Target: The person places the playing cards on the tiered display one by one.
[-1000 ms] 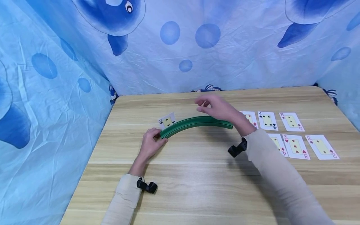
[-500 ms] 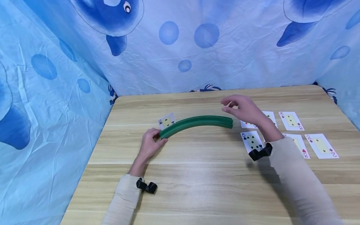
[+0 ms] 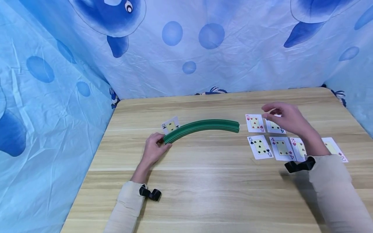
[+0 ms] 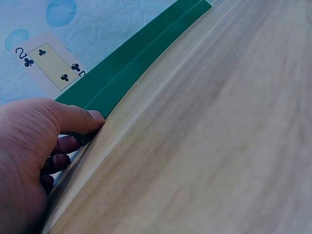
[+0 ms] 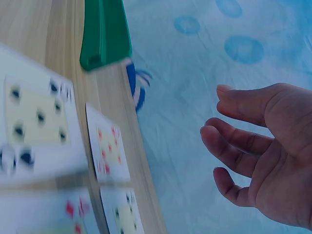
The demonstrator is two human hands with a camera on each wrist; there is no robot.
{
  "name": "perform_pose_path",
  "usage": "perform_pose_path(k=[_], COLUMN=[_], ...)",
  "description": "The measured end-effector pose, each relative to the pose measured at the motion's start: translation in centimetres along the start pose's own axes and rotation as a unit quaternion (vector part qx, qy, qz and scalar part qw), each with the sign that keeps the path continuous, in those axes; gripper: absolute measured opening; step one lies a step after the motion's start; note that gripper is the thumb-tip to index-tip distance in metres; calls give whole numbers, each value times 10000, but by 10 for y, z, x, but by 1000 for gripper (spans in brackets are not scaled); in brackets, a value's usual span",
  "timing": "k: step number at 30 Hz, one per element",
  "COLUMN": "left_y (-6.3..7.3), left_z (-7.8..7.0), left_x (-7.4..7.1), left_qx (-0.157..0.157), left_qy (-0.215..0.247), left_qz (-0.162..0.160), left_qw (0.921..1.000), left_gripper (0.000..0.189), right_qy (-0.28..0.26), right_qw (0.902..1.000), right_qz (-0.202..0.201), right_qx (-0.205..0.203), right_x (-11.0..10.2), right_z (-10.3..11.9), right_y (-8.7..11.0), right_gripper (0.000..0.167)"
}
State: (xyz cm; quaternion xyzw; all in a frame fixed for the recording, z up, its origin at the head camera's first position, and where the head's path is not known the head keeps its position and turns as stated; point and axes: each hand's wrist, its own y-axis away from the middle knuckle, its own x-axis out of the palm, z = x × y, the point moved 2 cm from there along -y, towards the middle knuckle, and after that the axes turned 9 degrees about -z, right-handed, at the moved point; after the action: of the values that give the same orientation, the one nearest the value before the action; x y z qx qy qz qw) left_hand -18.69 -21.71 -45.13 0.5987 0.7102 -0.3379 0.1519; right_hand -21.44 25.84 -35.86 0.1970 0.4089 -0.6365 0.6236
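My left hand (image 3: 152, 150) pinches the left end of a curved green card holder (image 3: 204, 125), thumb on its near face in the left wrist view. A two of clubs (image 4: 48, 62) stands in the holder close to that hand. Over the card rows on the right hovers my right hand (image 3: 288, 119), its fingers loosely bent and nothing between them, as the right wrist view confirms. Beneath and beside it lie a five of hearts (image 3: 254, 123) and a partly covered four of spades (image 3: 272, 127). The three of diamonds is hidden behind the hand.
A nearer row holds a five of spades (image 3: 260, 147), four of diamonds (image 3: 282, 149), three of hearts (image 3: 298, 148) and two of diamonds (image 3: 335, 149), the last two partly covered by the right arm. Blue patterned cloth (image 3: 233, 64) hangs behind the wooden table (image 3: 204, 191).
My right hand has moved right, from above the card holder to above the laid-out cards, uncovering the fives. My left hand and the holder stay put.
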Motion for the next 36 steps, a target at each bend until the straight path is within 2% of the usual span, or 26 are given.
perform_pose_path(k=[4, 10, 22, 31, 36], left_y=[0, 0, -1, 0, 1], left_z=[0, -1, 0, 1, 1], left_x=[1, 1, 3, 3, 1], left_qx=[-28, -17, 142, 86, 68], left_qy=[52, 54, -4, -7, 19], left_qz=[20, 34, 19, 45, 47], left_qw=[10000, 10000, 9999, 10000, 10000], left_gripper=[36, 36, 34, 33, 33], right_qy=[194, 348, 836, 1211, 1471], right_qw=[9996, 9975, 9906, 9828, 9788], right_qz=[-185, -227, -317, 72, 196], right_qx=[116, 564, 1032, 1390, 1413], right_x=[-16, -35, -57, -69, -69], right_z=[-20, -50, -101, -132, -147], right_y=[13, 32, 65, 89, 100], right_gripper=[37, 42, 43, 45, 47])
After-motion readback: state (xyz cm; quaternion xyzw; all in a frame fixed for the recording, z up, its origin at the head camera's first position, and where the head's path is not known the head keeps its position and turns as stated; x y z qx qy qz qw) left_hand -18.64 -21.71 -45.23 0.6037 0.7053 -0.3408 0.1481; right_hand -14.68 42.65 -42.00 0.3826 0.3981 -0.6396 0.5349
